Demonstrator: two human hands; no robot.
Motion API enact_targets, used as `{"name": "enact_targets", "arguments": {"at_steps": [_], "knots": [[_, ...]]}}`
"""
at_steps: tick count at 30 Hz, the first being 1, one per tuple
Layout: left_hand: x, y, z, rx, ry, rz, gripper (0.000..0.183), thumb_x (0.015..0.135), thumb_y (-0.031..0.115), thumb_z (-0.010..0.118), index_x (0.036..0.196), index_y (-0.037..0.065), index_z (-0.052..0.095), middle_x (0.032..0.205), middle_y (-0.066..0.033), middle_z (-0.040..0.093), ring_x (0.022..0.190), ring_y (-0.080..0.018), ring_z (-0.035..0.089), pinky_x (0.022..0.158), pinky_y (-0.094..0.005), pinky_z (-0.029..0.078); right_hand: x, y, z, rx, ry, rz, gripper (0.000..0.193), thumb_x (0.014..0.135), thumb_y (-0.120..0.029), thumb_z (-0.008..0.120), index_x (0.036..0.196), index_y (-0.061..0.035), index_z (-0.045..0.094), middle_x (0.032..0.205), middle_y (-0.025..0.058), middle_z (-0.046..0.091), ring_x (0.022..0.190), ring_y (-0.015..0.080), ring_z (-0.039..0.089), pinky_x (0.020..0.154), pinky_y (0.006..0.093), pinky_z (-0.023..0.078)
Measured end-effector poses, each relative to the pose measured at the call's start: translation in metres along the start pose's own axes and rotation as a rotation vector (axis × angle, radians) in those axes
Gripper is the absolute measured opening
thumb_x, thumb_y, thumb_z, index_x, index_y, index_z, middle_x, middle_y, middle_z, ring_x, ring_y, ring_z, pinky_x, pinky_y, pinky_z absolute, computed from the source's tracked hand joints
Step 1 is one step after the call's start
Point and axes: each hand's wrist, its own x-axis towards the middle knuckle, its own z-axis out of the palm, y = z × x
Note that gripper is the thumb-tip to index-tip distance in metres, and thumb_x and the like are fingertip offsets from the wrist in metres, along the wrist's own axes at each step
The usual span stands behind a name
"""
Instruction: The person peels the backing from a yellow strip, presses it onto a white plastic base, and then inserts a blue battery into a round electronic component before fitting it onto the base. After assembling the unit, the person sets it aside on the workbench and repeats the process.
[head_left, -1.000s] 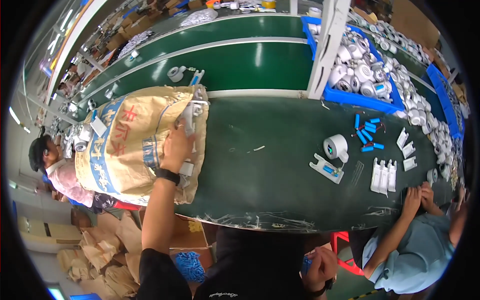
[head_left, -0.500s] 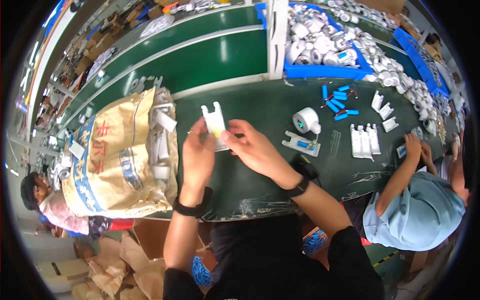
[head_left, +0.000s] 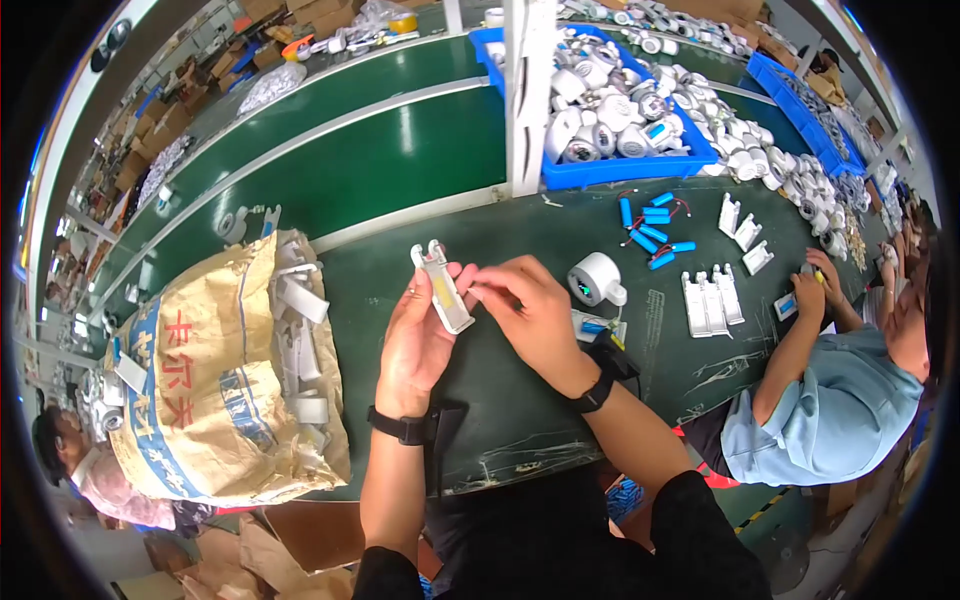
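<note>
The left hand [head_left: 415, 350] has its grip closed around a long, narrow white plastic bracket with two prongs and a yellow strip [head_left: 445, 292], held tilted above the dark green tabletop [head_left: 520, 425], with the prongs toward the far side. The right hand [head_left: 540, 325] is just beside it, thumb and fingertips drawn together near the bracket's right edge; I cannot tell whether its grip grasps anything.

To the left lies a tan woven sack with blue bands and red print [head_left: 215, 400], its mouth turned right and showing loose white plastic pieces [head_left: 303, 300]. Just right of the right hand stands a round white housing with a dark face [head_left: 598, 277]; near it, partly hidden, is a white holder with a blue insert [head_left: 592, 327].

Farther right, blue cylindrical cells with red wires [head_left: 655, 217] lie scattered, and white brackets side by side [head_left: 712, 305] sit nearer. On the far side, a blue plastic crate [head_left: 620, 173] is heaped with white housings. At right, a person in a light blue top [head_left: 820, 400] handles small parts.
</note>
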Motion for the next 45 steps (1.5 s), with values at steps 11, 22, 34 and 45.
{"name": "enact_targets", "arguments": {"at_steps": [11,22,34,45], "knots": [[-0.006,0.003,0.001,0.040,-0.028,-0.050,0.043,0.107,0.038,0.055,0.131,0.002,0.058,0.122,-0.0135,0.069,0.118,-0.0215,0.067,0.093,-0.0342,0.056,-0.010,-0.002,0.014,-0.109,-0.089,-0.217,0.021,0.080,-0.001,0.080,0.100,-0.0077,0.077,0.092,0.0041,0.071,0.079,0.0228,0.063,0.066,0.0336,0.051],[-0.005,-0.001,-0.009,0.007,-0.025,-0.067,0.046,0.105,0.035,0.059,0.140,0.005,0.053,0.128,-0.0113,0.066,0.122,-0.0257,0.064,0.100,-0.0395,0.055,-0.012,-0.002,0.015,-0.179,-0.067,-0.304,0.022,0.077,0.001,0.080,0.097,-0.0065,0.076,0.089,0.0050,0.070,0.075,0.0241,0.064,0.064,0.0348,0.052],[-0.007,0.000,-0.005,0.059,-0.070,-0.073,0.051,0.106,0.036,0.055,0.145,0.004,0.050,0.130,-0.0127,0.065,0.126,-0.0275,0.062,0.101,-0.0406,0.055,-0.013,-0.004,0.016,-0.200,-0.034,-0.288,0.023,0.074,0.001,0.080,0.095,-0.0069,0.075,0.087,0.0050,0.070,0.071,0.0231,0.064,0.060,0.0340,0.051],[-0.007,0.002,-0.008,0.061,-0.174,-0.090,0.055,0.108,0.035,0.052,0.151,0.003,0.042,0.132,-0.0139,0.065,0.127,-0.0308,0.061,0.103,-0.0462,0.054,-0.015,-0.004,0.011,-0.001,-0.094,-0.052,0.019,0.079,0.002,0.078,0.096,-0.0037,0.074,0.087,0.0080,0.071,0.074,0.0191,0.069,0.066,0.0286,0.056]]}}
